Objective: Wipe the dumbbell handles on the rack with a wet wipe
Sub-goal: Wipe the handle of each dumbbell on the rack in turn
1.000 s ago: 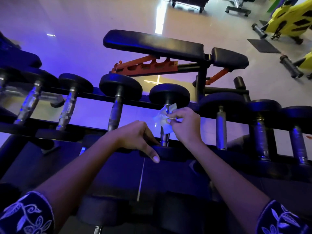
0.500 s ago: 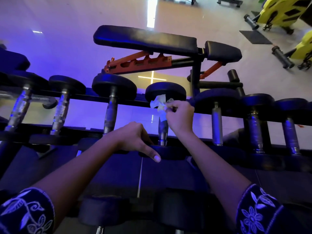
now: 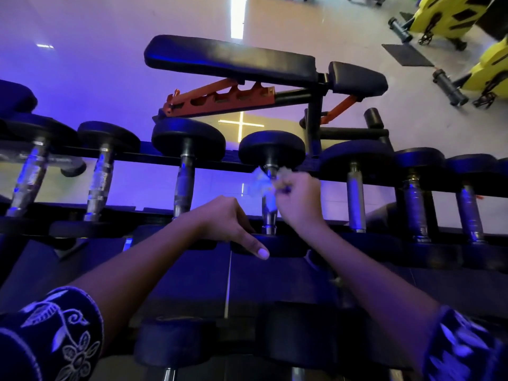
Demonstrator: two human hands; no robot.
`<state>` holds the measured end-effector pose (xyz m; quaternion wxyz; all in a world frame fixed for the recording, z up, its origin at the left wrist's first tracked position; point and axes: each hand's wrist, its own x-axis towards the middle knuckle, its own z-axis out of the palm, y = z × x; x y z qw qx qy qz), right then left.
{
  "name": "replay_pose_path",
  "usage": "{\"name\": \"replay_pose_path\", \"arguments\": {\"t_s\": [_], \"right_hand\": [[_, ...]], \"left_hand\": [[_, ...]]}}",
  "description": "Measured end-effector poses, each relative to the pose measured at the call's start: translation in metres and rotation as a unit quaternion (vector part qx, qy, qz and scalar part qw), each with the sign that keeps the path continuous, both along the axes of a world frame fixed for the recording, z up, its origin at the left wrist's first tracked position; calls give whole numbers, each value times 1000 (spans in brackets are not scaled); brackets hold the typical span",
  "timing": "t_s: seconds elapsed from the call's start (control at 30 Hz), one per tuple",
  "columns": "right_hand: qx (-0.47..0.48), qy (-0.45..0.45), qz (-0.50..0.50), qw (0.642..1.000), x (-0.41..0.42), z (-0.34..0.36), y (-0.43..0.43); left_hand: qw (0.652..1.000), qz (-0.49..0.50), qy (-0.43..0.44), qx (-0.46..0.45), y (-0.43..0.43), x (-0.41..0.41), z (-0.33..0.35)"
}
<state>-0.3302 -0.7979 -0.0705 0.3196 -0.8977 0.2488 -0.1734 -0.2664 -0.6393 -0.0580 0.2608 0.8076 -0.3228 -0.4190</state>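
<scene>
right hand (image 3: 298, 200) at frame centre clenches the wipe (image 3: 259, 182) around a handle (image 3: 269, 213) to scrub it; left hand (image 3: 228, 224), fingers loosely curled, rests on the rack (image 3: 165, 232), likely bracing.

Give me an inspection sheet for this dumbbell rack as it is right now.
Surface: dumbbell rack, a row of dumbbells resting across its rails.
Job's things: wet wipe bunched at the upper part of one chrome handle.
Clutter: nothing seen.
Grippers: right hand grips the wet wipe; left hand rests at the rack's front edge, fingers mostly hidden.
Cables: nothing seen.
Surroundings: adjustable bench behind the rack; yellow machines far right.
</scene>
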Motion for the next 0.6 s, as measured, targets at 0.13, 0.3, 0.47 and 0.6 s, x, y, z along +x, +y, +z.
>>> {"name": "replay_pose_path", "arguments": {"t_s": [0.13, 0.3, 0.47, 0.6], "right_hand": [[47, 23, -1, 999, -25, -5, 1], [143, -39, -74, 986, 24, 0, -13], [322, 52, -67, 943, -12, -21, -11], [574, 64, -123, 807, 10, -19, -33]], "left_hand": [[1000, -3, 16, -12, -1, 1, 1], [1000, -18, 15, -13, 0, 0, 2], [1000, -18, -8, -20, -1, 1, -2], [1000, -17, -14, -21, -1, 1, -3]]}}
